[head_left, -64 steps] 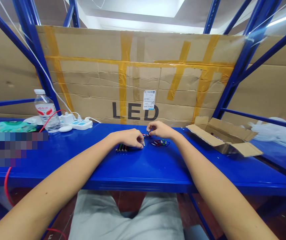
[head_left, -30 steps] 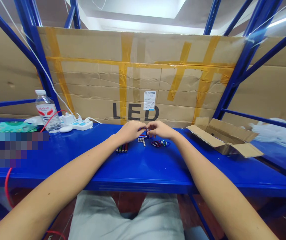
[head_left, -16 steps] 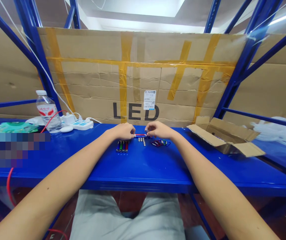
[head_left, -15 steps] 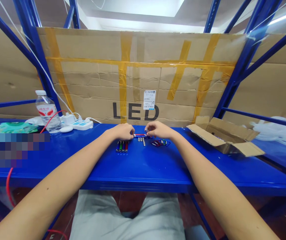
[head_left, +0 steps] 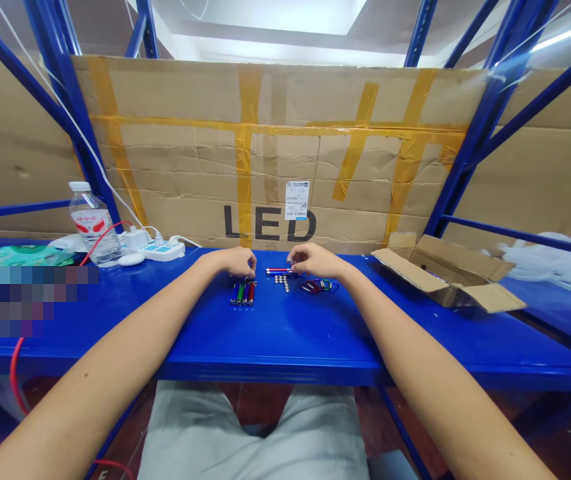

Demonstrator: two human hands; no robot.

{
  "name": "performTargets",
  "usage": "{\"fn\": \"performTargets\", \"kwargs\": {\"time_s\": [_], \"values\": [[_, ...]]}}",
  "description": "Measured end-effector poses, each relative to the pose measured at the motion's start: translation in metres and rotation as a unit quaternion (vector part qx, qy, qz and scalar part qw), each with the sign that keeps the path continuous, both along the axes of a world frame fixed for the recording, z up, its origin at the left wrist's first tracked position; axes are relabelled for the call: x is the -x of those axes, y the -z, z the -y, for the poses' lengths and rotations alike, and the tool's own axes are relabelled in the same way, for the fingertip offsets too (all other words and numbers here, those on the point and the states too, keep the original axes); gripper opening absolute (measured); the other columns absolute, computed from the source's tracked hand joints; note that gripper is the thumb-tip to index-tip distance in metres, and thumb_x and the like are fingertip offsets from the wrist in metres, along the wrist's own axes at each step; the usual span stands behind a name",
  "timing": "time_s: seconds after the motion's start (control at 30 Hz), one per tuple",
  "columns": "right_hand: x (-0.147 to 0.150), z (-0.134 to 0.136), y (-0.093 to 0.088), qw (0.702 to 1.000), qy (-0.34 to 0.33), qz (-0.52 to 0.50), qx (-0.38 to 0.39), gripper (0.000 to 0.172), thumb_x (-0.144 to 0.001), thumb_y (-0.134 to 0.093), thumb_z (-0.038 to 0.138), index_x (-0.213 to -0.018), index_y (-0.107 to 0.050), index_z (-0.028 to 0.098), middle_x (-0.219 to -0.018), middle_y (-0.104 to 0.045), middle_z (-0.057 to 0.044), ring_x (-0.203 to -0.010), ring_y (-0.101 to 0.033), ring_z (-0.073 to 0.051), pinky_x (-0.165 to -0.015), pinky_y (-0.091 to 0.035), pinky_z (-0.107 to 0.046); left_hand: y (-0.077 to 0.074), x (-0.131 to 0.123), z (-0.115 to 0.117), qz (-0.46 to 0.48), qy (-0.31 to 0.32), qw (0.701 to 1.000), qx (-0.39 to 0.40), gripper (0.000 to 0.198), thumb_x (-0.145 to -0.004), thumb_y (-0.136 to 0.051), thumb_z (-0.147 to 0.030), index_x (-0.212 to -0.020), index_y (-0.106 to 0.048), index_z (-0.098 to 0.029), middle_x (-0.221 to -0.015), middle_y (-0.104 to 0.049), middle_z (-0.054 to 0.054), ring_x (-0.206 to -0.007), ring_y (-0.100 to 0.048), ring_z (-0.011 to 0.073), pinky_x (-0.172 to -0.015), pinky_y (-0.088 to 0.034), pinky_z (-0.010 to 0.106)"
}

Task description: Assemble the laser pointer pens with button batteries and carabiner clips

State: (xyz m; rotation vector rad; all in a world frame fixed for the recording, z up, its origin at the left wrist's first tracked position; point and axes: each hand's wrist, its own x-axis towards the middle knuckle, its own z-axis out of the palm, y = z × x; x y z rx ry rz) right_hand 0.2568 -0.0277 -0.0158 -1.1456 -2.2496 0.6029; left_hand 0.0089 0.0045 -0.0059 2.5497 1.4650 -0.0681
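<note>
My left hand (head_left: pixel 242 262) is closed in a pinch at the far end of a row of slim metal tubes (head_left: pixel 243 294), which look like mini flashlights in blue, green and red. Whatever its fingertips hold is too small to make out. My right hand (head_left: pixel 311 260) has its thumb and fingers closed at the right end of a red and blue pair of similar tubes (head_left: pixel 276 271) lying crosswise. Just in front of that pair sit several small silver button cells (head_left: pixel 281 280). A cluster of coloured carabiners (head_left: pixel 319 287) lies close below my right hand.
An open cardboard box (head_left: pixel 440 270) stands on the right of the blue table (head_left: pixel 275 340). At left are a water bottle (head_left: pixel 94 227), a white power strip (head_left: pixel 165 250) and a green packet (head_left: pixel 25 255). A large cardboard sheet (head_left: pixel 185 167) walls off the back.
My left hand has moved left, away from the crosswise red and blue tubes, to the top of the tube row. My right hand has stayed at their right end.
</note>
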Motion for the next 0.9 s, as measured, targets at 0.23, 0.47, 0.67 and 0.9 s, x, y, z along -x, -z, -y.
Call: {"fn": "performTargets", "kwargs": {"time_s": [0.23, 0.47, 0.67, 0.9], "values": [[0.0, -0.001, 0.001, 1.0, 0.004, 0.009, 0.002, 0.014, -0.071, -0.064, 0.015, -0.085, -0.064, 0.016, -0.072, -0.064, 0.0, -0.069, -0.059, -0.014, -0.066, -0.046, -0.025, 0.006, 0.003, -0.006, 0.019, -0.024, 0.998, 0.049, 0.027, -0.066, -0.062, -0.02, -0.093, -0.065, -0.016, -0.071, -0.067, 0.004, -0.06, -0.061, 0.0134, -0.055, -0.047, 0.02], [-0.002, -0.006, 0.004, 1.0, -0.004, 0.0, -0.016, 0.014, -0.071, -0.065, 0.017, -0.085, -0.066, 0.016, -0.076, -0.066, -0.002, -0.071, -0.06, -0.015, -0.069, -0.046, -0.027, 0.01, 0.007, -0.017, 0.017, 0.003, 1.0, -0.007, 0.027, -0.061, -0.06, -0.012, -0.085, -0.071, -0.018, -0.082, -0.072, 0.003, -0.072, -0.063, 0.0141, -0.061, -0.043, 0.02], [-0.002, -0.007, 0.006, 1.0, -0.004, -0.006, -0.018, 0.014, -0.071, -0.064, 0.015, -0.085, -0.066, 0.016, -0.075, -0.067, -0.002, -0.07, -0.06, -0.015, -0.068, -0.046, -0.028, 0.014, 0.01, -0.021, 0.007, -0.011, 0.999, -0.047, 0.022, -0.06, -0.063, -0.01, -0.078, -0.071, -0.018, -0.078, -0.072, 0.003, -0.069, -0.063, 0.0165, -0.063, -0.043, 0.023], [0.001, -0.007, 0.006, 1.0, -0.014, -0.026, 0.0, 0.014, -0.07, -0.063, 0.013, -0.083, -0.065, 0.016, -0.075, -0.067, -0.002, -0.068, -0.06, -0.015, -0.065, -0.046, -0.028, 0.016, 0.009, -0.023, 0.139, 0.003, 0.979, -0.149, 0.028, -0.072, -0.061, -0.011, -0.097, -0.073, -0.016, -0.098, -0.074, 0.01, -0.089, -0.065, 0.0221, -0.079, -0.046, 0.029]]}}
